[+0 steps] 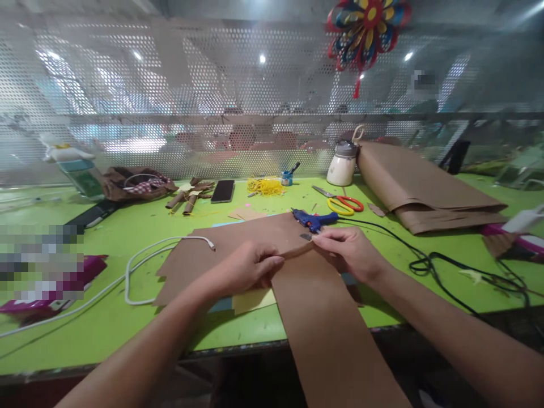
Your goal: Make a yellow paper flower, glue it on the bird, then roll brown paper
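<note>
In the head view, the left hand and right hand clamp the far end of a brown paper strip between their fingers; the strip hangs past the near edge of the green tabletop. A blue glue gun lies just beyond.

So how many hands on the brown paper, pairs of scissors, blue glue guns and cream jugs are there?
Hands: 2, left hand and right hand
Scissors: 1 pair
Blue glue gun: 1
Cream jug: 1
Total: 5
</note>
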Action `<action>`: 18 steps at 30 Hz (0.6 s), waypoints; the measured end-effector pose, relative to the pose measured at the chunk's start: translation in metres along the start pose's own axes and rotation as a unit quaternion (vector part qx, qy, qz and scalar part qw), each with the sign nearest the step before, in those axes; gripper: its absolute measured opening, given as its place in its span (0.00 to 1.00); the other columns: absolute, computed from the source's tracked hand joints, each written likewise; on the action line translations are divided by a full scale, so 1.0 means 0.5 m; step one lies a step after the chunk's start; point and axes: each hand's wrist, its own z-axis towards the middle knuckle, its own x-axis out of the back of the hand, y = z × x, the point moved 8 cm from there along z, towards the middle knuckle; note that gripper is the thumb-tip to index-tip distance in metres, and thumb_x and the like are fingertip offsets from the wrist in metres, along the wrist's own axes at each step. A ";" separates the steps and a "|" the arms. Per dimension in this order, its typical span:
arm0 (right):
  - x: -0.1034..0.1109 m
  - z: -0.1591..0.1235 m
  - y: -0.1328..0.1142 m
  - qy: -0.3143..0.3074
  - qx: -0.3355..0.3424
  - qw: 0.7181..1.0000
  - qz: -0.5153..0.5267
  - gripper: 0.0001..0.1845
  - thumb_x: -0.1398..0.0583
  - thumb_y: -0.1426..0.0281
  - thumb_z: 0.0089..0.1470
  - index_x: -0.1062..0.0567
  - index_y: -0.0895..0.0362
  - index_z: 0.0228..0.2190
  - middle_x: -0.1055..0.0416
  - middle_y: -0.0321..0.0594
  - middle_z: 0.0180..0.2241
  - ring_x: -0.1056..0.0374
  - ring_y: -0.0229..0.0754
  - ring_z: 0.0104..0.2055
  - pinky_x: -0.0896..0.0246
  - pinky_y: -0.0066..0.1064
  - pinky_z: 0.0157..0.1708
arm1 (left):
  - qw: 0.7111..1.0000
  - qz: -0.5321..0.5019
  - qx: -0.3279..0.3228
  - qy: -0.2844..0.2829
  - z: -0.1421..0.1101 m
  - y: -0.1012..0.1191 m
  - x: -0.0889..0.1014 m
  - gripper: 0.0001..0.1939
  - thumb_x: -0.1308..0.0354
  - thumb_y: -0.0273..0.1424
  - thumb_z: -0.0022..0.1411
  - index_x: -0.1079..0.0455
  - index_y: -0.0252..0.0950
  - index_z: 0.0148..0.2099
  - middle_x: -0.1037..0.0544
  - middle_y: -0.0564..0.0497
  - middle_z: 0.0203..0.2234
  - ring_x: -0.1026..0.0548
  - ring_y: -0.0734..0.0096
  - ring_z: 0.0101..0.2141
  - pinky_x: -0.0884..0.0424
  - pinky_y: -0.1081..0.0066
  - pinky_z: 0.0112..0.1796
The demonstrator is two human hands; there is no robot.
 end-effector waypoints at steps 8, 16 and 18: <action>-0.007 -0.008 0.010 0.012 -0.060 0.995 0.078 0.14 0.34 0.62 0.40 0.27 0.60 0.22 0.40 0.29 0.16 0.48 0.28 0.16 0.55 0.23 0.15 | 0.998 -0.054 0.011 -0.039 -0.014 0.012 0.009 0.17 0.55 0.42 0.62 0.38 0.34 0.29 0.31 0.54 0.20 0.33 0.76 0.22 0.38 0.76 0.24; -0.012 0.008 0.004 -0.069 -0.024 0.986 0.149 0.14 0.38 0.62 0.49 0.25 0.60 0.34 0.30 0.38 0.26 0.35 0.33 0.26 0.39 0.25 0.27 | 0.931 -0.363 0.011 -0.025 -0.013 0.000 0.002 0.08 0.51 0.34 0.61 0.37 0.35 0.38 0.34 0.55 0.22 0.34 0.76 0.24 0.34 0.71 0.31; -0.033 0.005 -0.010 -0.129 -0.018 0.981 0.143 0.19 0.38 0.64 0.48 0.28 0.57 0.43 0.28 0.39 0.33 0.32 0.36 0.31 0.37 0.27 0.32 | 0.895 -0.443 0.004 -0.045 -0.012 0.007 -0.009 0.07 0.49 0.32 0.61 0.37 0.36 0.41 0.33 0.54 0.25 0.34 0.77 0.25 0.34 0.70 0.33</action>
